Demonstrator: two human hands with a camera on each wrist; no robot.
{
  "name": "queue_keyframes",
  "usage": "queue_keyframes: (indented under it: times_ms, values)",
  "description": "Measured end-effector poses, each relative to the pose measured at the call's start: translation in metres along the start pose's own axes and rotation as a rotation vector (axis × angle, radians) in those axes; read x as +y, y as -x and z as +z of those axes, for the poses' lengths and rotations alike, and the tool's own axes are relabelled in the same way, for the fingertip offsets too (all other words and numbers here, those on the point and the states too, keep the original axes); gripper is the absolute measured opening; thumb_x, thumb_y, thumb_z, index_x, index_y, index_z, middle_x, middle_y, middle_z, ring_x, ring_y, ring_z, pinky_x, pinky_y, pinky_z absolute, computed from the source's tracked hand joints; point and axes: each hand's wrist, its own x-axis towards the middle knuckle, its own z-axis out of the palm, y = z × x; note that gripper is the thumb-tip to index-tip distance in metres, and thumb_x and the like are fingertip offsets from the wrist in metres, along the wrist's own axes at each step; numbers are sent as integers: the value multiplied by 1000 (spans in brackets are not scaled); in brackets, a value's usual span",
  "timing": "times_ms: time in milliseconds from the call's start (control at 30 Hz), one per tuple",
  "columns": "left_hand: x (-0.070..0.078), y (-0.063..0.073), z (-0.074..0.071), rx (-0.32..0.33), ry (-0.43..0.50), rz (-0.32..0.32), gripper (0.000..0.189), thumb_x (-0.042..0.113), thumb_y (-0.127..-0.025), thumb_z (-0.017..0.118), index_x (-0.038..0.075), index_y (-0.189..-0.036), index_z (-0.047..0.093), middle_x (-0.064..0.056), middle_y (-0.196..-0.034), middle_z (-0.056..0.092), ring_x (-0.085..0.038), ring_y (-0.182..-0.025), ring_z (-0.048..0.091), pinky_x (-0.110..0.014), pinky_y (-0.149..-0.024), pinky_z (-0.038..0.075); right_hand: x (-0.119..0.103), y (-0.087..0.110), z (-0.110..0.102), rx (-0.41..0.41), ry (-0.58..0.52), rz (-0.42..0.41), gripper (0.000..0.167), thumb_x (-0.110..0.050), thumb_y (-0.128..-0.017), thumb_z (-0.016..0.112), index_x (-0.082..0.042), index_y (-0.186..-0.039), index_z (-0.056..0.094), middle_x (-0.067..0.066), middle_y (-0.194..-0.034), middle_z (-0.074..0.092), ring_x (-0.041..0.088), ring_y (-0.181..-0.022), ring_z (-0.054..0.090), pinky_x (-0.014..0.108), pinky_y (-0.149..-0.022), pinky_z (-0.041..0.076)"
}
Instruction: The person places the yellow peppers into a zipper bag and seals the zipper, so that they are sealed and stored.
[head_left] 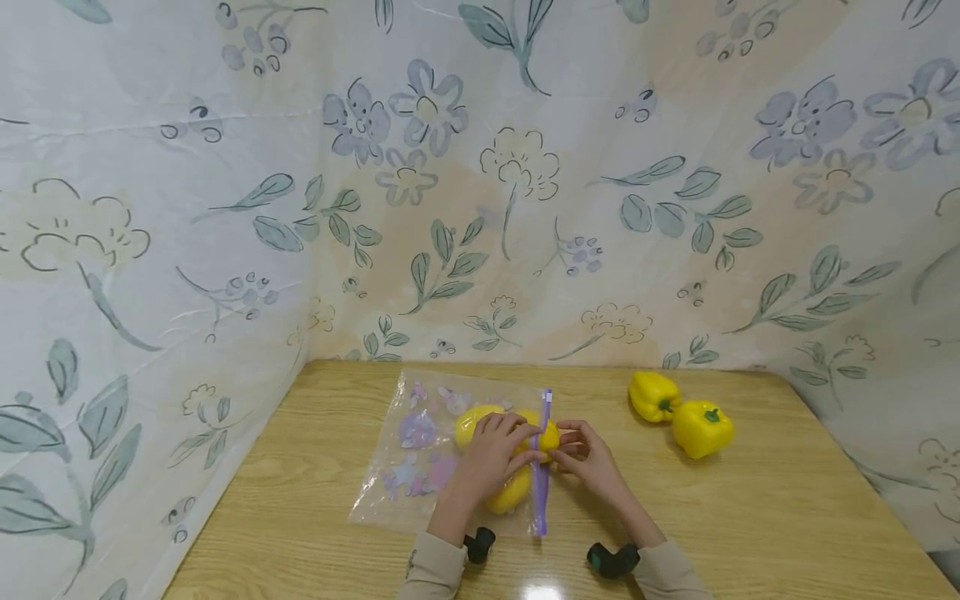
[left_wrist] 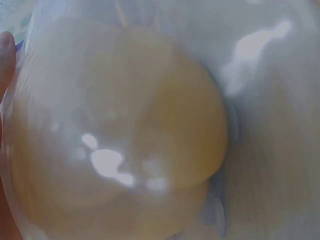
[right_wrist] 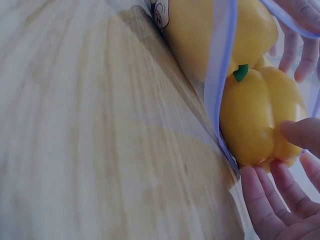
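A clear zip bag (head_left: 378,492) with pastel prints and a purple zip strip (head_left: 542,504) lies on the table, its mouth facing right. Inside are several yellow bell peppers (head_left: 510,492); one rounded pepper (left_wrist: 150,110) fills the left wrist view through hazy plastic. My left hand (head_left: 487,454) reaches across the bag and holds the edge of its mouth. My right hand (head_left: 592,467) grips a yellow bell pepper (right_wrist: 250,117) at the mouth, thumb on its side and fingers at its lower end. This pepper's green stem (right_wrist: 240,73) points into the bag.
Two more yellow bell peppers (head_left: 654,396) (head_left: 702,429) sit on the wooden table (head_left: 750,517) to the right. Floral cloth (head_left: 517,275) hangs behind the table and along both sides. Dark wrist cameras (head_left: 612,560) are worn on both wrists.
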Motion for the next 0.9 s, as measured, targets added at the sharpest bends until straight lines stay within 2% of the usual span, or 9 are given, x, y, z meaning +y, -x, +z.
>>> queue_keyframes:
  times_ms: [200, 567, 700, 900]
  values:
    - [0, -1, 0, 6, -3, 5, 38, 49, -94, 40, 29, -123, 55, 4, -118, 52, -18, -114, 46, -42, -103, 31, 1, 0, -3, -5, -43, 31, 45, -7, -86, 65, -1, -126, 45, 25, -109, 53, 20, -90, 63, 37, -70, 57]
    - [-1, -2, -2, -17, 5, -10, 40, 50, -93, 39, 28, -123, 55, 4, -119, 52, -18, -117, 43, -41, -105, 30, 3, -1, -12, -116, -107, -34, 43, -9, -95, 52, 3, -132, 34, 33, -118, 53, 36, -101, 61, 39, -74, 56]
    - [0, -2, -4, -18, 14, -15, 40, 50, -93, 41, 28, -123, 55, 4, -119, 53, -18, -118, 43, -42, -106, 29, 2, -2, -12, -150, -150, -47, 46, -8, -96, 50, 6, -134, 29, 36, -122, 49, 33, -105, 60, 41, -78, 54]
    - [1, -3, -6, -13, 11, -13, 38, 47, -92, 44, 27, -123, 56, 3, -119, 54, -19, -117, 44, -43, -105, 31, 2, -2, -8, -157, -196, -75, 45, -5, -95, 49, 7, -134, 28, 37, -122, 48, 19, -101, 63, 42, -80, 54]
